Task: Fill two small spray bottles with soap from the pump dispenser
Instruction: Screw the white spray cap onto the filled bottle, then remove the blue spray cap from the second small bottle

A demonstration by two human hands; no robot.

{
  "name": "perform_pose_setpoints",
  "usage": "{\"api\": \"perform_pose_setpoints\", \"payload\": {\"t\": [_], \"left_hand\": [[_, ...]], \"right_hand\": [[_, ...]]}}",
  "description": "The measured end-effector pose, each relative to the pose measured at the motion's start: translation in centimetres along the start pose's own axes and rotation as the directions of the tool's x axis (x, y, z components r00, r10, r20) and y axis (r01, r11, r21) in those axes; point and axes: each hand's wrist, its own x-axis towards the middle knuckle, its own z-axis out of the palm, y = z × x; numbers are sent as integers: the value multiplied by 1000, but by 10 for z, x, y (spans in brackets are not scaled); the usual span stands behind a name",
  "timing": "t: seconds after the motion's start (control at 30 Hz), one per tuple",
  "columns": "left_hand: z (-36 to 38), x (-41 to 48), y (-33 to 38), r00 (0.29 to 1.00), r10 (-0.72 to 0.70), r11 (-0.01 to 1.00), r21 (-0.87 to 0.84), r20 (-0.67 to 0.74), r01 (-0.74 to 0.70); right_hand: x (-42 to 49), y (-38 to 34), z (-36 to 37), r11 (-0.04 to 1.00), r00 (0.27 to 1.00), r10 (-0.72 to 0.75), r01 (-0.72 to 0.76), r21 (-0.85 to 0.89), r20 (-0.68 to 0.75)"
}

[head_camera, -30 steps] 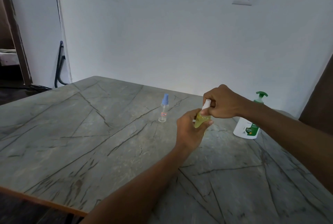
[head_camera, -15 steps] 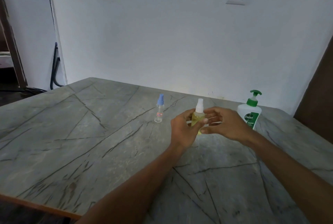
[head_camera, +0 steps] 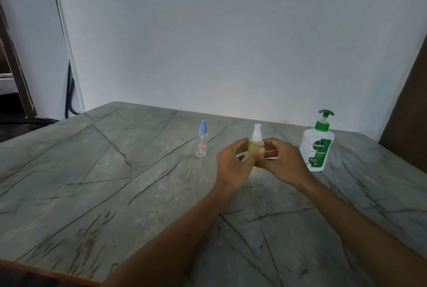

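Note:
A small spray bottle with a white cap (head_camera: 255,142), holding yellow-green soap, stands upright between my two hands in the middle of the table. My left hand (head_camera: 232,164) grips its body, with the thumb across the front. My right hand (head_camera: 285,164) is just to its right, fingers relaxed and reaching toward the bottle, holding nothing. A second small spray bottle with a blue cap (head_camera: 202,141), clear and seemingly empty, stands alone to the left. The white pump dispenser with a green pump head (head_camera: 317,146) stands to the right of my right hand.
The grey marble-patterned table (head_camera: 104,182) runs up to a white wall at the back. Its near edge is at the lower left. A dark cable hangs by the wall's left corner (head_camera: 69,92). A dark panel (head_camera: 411,102) rises at the right.
My right hand has let go of the white cap and opened beside the bottle. The bottle has come down to an upright position, still in my left hand.

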Motion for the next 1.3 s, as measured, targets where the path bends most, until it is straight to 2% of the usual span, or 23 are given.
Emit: {"api": "perform_pose_setpoints", "payload": {"t": [0.13, 0.33, 0.8, 1.0, 1.13, 1.3], "left_hand": [[-3, 4, -5, 995, -29, 998, 45, -94, 33], [-4, 9, -17, 983, -57, 995, 74, -174, 71], [-4, 12, -23, 986, -57, 988, 133, -157, 79], [-11, 15, -18, 980, 1, 989, 145, -201, 28], [-26, 21, -11, 950, 91, 984, 174, -299, -39], [-56, 33, -22, 886, 178, 943, 330, -429, -30]], "right_hand": [[13, 8, -1, 996, 996, 83, -83, 14, -36], [28, 21, 11, 993, 992, 117, -117, -4, -44], [39, 44, 26, 990, 990, 137, -138, -24, -41], [35, 41, 19, 988, 989, 149, -148, 35, -11], [27, 33, 8, 995, 994, 83, -79, 64, -68], [15, 11, -11, 999, 993, -11, 16, 38, -121]]}}
